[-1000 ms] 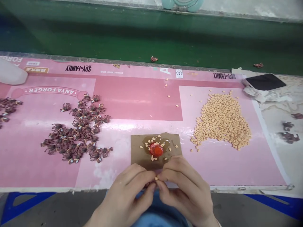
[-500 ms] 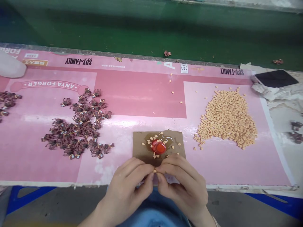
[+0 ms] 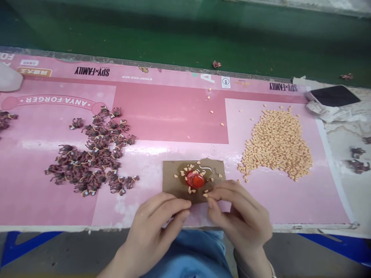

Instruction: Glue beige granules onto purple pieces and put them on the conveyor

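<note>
My right hand (image 3: 240,212) pinches a small beige piece (image 3: 205,195) between thumb and forefinger, over the front right corner of a brown card (image 3: 171,185). On that card sit a red round cap-like thing (image 3: 195,180), a wet, clear puddle and several loose beige pieces. My left hand (image 3: 162,220) is at the card's front edge, its thumb and forefinger slightly apart with nothing visible between them. To the right lies a big heap of beige pieces (image 3: 278,146). Dark brown small figures (image 3: 95,154) with yellowish bands and pale bits are piled at the left.
A pink printed sheet (image 3: 168,112) covers the table, with a few stray beige pieces on it. A phone (image 3: 333,95) rests on crumpled paper at the far right. A white object (image 3: 10,79) stands at the left edge. Behind runs a green surface (image 3: 145,38) bearing two brown bits.
My hands have parted. The right moved right and forward to the card with a beige piece in its fingertips; the left stays near the table's front edge, its fingertips now apart.
</note>
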Demonstrator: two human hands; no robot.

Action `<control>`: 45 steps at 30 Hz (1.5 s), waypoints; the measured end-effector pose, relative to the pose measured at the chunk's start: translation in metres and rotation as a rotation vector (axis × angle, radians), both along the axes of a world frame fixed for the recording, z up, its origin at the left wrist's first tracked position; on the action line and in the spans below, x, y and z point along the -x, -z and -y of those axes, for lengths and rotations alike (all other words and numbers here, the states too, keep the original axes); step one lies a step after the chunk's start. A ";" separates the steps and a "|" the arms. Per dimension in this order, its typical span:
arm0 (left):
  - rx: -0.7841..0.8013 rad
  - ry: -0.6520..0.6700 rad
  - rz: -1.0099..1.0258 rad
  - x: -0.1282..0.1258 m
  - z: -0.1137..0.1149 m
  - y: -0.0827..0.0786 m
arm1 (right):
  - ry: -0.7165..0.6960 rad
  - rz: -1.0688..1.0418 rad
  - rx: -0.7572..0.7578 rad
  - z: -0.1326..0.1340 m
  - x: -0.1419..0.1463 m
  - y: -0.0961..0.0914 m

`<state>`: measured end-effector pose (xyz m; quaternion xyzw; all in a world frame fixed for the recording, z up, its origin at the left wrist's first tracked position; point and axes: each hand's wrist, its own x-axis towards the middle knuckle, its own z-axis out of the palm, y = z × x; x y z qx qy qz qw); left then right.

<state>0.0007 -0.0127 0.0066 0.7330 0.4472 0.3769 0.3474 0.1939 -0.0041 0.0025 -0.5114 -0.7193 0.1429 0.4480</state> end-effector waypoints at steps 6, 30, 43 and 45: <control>-0.006 -0.043 0.006 0.010 -0.003 0.002 | 0.064 0.239 -0.062 -0.006 -0.013 0.010; -0.273 -0.181 0.032 0.005 0.007 0.011 | -0.083 0.011 0.005 0.003 0.021 -0.019; -0.304 -0.123 -0.092 0.001 0.002 0.007 | -0.108 0.248 -0.013 0.009 0.022 -0.022; -0.293 -0.144 -0.101 0.000 0.001 0.006 | -0.117 0.266 0.001 0.011 0.018 -0.024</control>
